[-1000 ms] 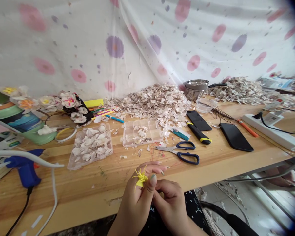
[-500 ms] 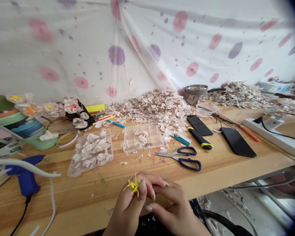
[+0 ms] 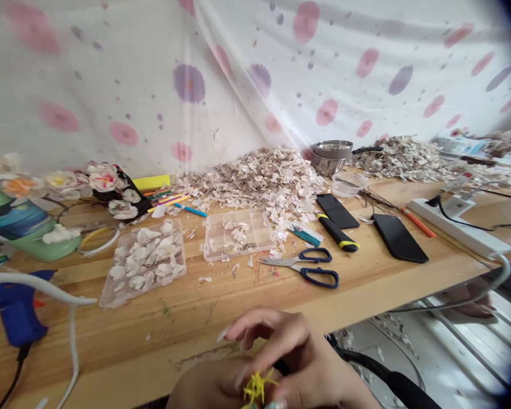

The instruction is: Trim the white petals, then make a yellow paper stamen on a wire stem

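Wooden bench (image 3: 111, 335) front is overhung at bottom centre, where a yellow spiky tuft (image 3: 258, 389) is held, light and soft, best taken by its base. It is pinched by the right hand (image 3: 285, 346), closed over it; the left hand (image 3: 206, 386) is pressed alongside, its grip hidden. Scissors (image 3: 302, 267) and a clear petal box (image 3: 142, 264) are set beyond.

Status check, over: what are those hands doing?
Left hand, right hand: both on a yellow spiky piece. Scissors lying beyond them on the wooden bench.
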`<state>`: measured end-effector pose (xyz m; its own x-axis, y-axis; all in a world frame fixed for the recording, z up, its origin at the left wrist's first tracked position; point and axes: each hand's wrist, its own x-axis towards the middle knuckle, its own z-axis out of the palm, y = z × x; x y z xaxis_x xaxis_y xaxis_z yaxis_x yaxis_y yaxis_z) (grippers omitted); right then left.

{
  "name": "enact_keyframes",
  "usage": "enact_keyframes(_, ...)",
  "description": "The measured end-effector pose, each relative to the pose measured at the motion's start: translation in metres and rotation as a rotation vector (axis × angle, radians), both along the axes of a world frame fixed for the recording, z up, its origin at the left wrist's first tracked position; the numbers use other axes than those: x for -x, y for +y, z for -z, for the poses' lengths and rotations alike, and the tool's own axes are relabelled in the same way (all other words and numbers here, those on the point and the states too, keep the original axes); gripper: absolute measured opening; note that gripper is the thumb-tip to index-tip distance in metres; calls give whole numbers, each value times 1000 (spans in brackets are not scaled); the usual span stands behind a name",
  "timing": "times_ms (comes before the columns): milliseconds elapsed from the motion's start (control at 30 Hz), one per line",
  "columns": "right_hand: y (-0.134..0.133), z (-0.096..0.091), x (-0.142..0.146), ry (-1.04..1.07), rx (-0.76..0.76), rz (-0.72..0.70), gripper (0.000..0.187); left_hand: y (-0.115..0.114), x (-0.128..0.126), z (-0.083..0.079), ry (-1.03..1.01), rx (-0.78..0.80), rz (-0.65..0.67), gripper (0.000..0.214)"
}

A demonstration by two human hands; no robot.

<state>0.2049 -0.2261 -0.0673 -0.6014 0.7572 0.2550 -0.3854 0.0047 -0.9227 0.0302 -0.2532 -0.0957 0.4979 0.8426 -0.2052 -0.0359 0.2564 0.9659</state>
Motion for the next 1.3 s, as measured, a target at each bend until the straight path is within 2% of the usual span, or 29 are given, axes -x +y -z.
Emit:
enact_keyframes(67, 0, 2, 0, 7, 97, 17, 41, 1, -5, -5, -54, 46, 136, 56)
enact_keyframes(133, -1, 4, -3, 5, 142, 58, 46, 4, -7, -12, -52, 58, 236, 55)
enact_keyframes(333, -8, -2, -10, -52, 113, 132, 22, 20, -8, -26, 45, -6, 394, 49)
enact_keyframes(467, -9, -8, -3, -49, 216, 82, 21, 25, -10, -26, -8, 21, 532, 59)
enact_keyframes(533, -8, -9, 1, -26, 264, 24, 23, 25, -11, -26, -35, 39, 550, 61)
enact_keyframes(633, -7, -7, 2, 4, 285, -4, 19, 23, -14, -24, -113, 85, 502, 63)
enact_keyframes(700, -6, -5, 0, 26, 271, 80, 13, 22, -16, -23, -192, 109, 458, 64)
enact_keyframes(767, -6, -2, -2, 59, 238, 206, 10, 22, -19, -22, -215, 75, 314, 59)
enact_keyframes(867, -5, 3, -3, 120, 173, 378, 9, 19, -24, -22, -54, -87, -5, 45)
enact_keyframes(933, -4, 7, -1, 158, 121, 452, 9, 15, -27, -22, 56, -152, -84, 45)
enact_keyframes(1000, -4, 11, 1, 187, 73, 496, 11, 11, -31, -20, 61, -120, -82, 49)
enact_keyframes(1133, -4, 13, 3, 152, -6, 554, 16, 6, -36, -15, -82, 56, -73, 49)
enact_keyframes(1300, -3, 10, -2, 60, -157, 532, 19, 8, -35, -11, -255, 142, 80, 50)
